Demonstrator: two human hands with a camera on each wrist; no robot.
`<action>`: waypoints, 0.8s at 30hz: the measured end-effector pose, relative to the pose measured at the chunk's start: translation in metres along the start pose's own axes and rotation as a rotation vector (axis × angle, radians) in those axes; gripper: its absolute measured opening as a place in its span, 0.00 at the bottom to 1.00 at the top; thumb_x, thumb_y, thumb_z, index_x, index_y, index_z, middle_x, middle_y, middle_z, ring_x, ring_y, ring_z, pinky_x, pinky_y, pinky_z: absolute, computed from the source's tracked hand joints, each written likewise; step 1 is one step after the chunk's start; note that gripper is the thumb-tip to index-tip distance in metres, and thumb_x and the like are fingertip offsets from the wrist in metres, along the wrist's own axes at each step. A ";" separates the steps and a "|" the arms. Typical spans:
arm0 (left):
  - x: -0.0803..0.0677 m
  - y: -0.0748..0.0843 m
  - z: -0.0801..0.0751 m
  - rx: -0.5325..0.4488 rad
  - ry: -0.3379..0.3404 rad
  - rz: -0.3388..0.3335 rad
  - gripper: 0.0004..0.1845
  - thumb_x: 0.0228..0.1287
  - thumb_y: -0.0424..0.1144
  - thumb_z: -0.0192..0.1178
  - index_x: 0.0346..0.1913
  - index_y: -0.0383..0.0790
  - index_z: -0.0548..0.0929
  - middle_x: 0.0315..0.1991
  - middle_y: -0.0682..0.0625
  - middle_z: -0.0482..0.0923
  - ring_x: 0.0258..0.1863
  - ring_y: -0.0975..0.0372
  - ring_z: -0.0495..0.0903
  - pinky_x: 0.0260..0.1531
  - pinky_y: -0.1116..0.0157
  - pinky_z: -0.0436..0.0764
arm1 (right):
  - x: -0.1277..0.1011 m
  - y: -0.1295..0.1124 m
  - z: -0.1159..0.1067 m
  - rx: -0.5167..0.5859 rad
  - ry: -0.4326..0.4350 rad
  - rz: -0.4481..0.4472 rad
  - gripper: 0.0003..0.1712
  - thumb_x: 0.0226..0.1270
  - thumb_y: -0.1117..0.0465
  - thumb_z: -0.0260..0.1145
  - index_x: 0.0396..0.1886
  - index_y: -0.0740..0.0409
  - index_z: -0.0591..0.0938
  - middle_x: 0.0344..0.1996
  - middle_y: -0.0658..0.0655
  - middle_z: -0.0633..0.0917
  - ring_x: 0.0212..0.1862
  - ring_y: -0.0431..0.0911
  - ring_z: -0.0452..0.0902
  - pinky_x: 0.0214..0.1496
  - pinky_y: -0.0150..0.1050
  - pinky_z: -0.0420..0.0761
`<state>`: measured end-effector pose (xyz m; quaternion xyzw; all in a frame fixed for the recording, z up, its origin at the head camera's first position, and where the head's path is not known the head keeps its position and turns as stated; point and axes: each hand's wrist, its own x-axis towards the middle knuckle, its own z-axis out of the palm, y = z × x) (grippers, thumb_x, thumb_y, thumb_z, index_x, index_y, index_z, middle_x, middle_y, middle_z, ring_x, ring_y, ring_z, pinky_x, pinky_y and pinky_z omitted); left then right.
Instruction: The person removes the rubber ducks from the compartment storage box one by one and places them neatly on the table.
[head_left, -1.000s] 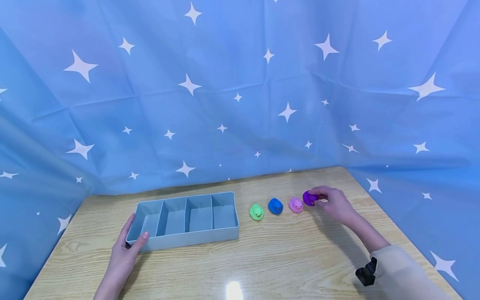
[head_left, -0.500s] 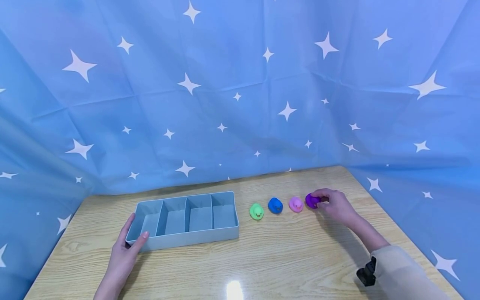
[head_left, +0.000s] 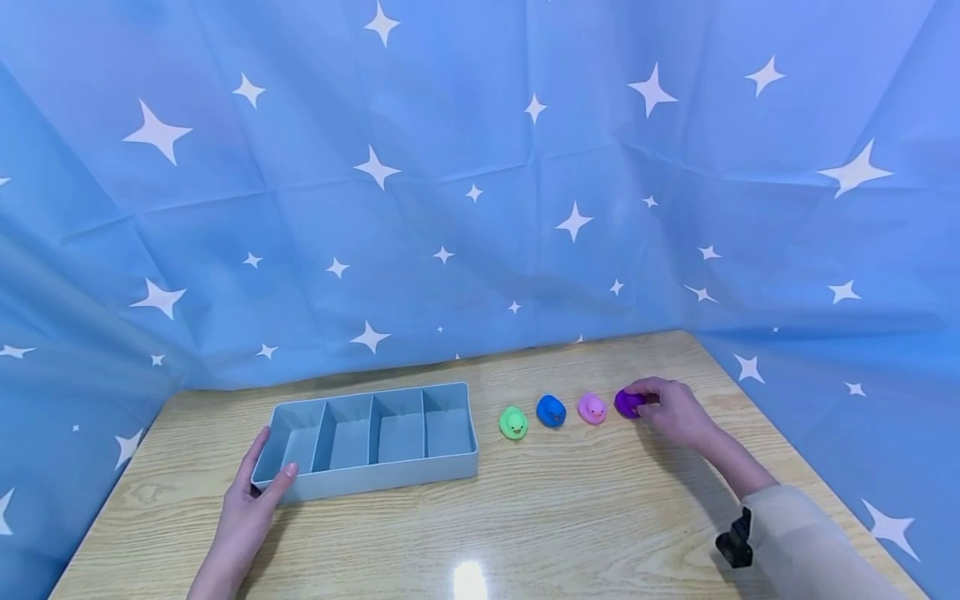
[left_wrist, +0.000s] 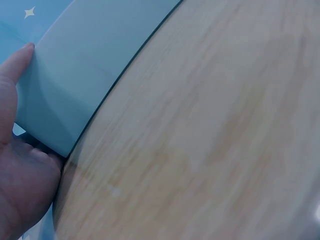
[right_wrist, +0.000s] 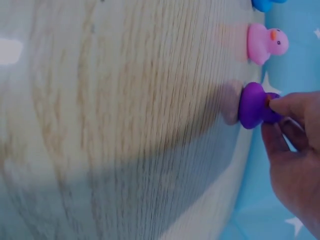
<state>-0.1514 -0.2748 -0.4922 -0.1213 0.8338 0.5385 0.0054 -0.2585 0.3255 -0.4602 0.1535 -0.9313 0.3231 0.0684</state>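
Observation:
At the right end of a row of toy ducks, my right hand pinches a purple rubber duck by its head between thumb and fingers. The right wrist view shows the purple duck with its base right at the tabletop. To its left sit a pink rubber duck, a blue one and a green one. My left hand holds the left end of a grey-blue divided box, thumb at the front rim and fingers along the left side. In the left wrist view, the thumb presses the box wall.
The box's compartments hold nothing visible. Under everything lies a wood-grain table, its right edge running beside my right forearm. A blue star-patterned cloth hangs behind and at both sides.
My right hand has moved slightly right and down with the purple duck, widening its gap from the pink one. My left hand, the box and the other ducks have stayed put.

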 end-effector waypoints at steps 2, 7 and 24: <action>0.000 0.000 0.000 -0.002 0.012 -0.007 0.45 0.77 0.57 0.55 0.84 0.64 0.38 0.58 0.36 0.66 0.32 0.56 0.62 0.34 0.66 0.68 | 0.001 0.000 0.001 -0.003 0.000 -0.011 0.17 0.56 0.81 0.66 0.47 0.75 0.85 0.46 0.73 0.85 0.47 0.66 0.84 0.47 0.53 0.86; 0.000 0.000 0.000 -0.073 0.011 0.009 0.45 0.78 0.56 0.55 0.84 0.62 0.38 0.80 0.32 0.45 0.74 0.39 0.55 0.69 0.44 0.64 | 0.004 0.002 0.003 -0.010 -0.002 -0.041 0.17 0.55 0.81 0.66 0.47 0.75 0.85 0.46 0.74 0.84 0.49 0.68 0.82 0.51 0.60 0.83; -0.003 0.039 -0.005 0.090 0.044 0.182 0.41 0.82 0.58 0.42 0.84 0.41 0.41 0.82 0.36 0.40 0.78 0.36 0.43 0.72 0.34 0.52 | 0.017 -0.030 -0.012 0.023 0.041 0.018 0.35 0.72 0.66 0.65 0.73 0.77 0.66 0.65 0.80 0.71 0.62 0.76 0.71 0.63 0.68 0.73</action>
